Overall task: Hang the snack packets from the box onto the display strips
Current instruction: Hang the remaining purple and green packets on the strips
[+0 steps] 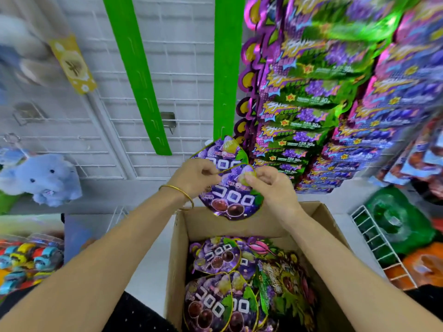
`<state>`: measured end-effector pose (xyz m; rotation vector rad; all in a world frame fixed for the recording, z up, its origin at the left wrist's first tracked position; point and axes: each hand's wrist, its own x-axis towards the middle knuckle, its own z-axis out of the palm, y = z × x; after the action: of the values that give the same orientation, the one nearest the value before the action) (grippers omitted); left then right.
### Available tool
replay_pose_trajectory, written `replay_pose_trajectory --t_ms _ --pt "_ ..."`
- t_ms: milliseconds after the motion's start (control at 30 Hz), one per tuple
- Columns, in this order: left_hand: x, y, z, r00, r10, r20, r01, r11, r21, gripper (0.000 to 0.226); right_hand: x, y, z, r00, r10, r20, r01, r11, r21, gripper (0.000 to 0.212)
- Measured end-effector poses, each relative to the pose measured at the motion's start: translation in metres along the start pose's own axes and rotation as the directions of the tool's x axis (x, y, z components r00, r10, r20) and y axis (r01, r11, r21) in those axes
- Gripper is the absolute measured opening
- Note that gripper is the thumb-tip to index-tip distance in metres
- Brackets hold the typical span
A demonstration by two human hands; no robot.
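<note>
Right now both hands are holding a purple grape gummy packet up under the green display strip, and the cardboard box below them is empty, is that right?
Not quite. The head view shows the cardboard box still holds many purple grape gummy packets. The rest stands: the left hand and right hand hold a packet under the green display strip.

We face a white wire grid panel [153,75] against a pale wall. Left of the grid, a blue plush elephant [42,178] hangs. Below the grid runs a light floor [146,264]. Lower right of the grid leans a white wire rack [378,245]. Even, bright light falls throughout.
</note>
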<state>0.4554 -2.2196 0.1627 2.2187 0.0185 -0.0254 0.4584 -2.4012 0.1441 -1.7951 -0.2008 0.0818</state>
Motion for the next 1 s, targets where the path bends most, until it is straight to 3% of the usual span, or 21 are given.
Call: replay_pose_trajectory --t_ms 133,233,300,400,533,1000 --pt "0.014 0.025 -0.026 0.997 0.055 -0.061 -0.056 0.998 -0.013 0.009 0.016 -0.025 0.007 0.981 -0.147 -0.127 0.143 0.989 -0.041 0.014" --pt "0.038 0.038 -0.043 0.935 0.09 -0.342 -0.149 0.978 -0.149 0.023 0.03 -0.043 0.014 0.954 -0.242 -0.174 0.22 0.966 -0.134 0.007" --pt "0.051 0.046 -0.049 0.888 0.087 -0.452 -0.214 0.948 -0.237 0.029 0.039 -0.053 0.019 0.937 -0.288 -0.2 0.255 0.951 -0.173 0.007" --pt "0.064 0.054 -0.046 0.903 0.078 -0.422 -0.231 0.917 -0.325 0.026 0.048 -0.064 0.025 0.9 -0.371 -0.23 0.323 0.92 -0.223 0.017" --pt "0.07 0.057 -0.04 0.912 0.097 -0.398 -0.239 0.916 -0.324 0.009 0.061 -0.07 0.031 0.848 -0.471 -0.244 0.378 0.86 -0.344 0.014" --pt "0.072 0.058 -0.037 0.911 0.108 -0.398 -0.258 0.902 -0.347 0.008 0.076 -0.062 0.035 0.857 -0.459 -0.234 0.359 0.858 -0.368 0.022"
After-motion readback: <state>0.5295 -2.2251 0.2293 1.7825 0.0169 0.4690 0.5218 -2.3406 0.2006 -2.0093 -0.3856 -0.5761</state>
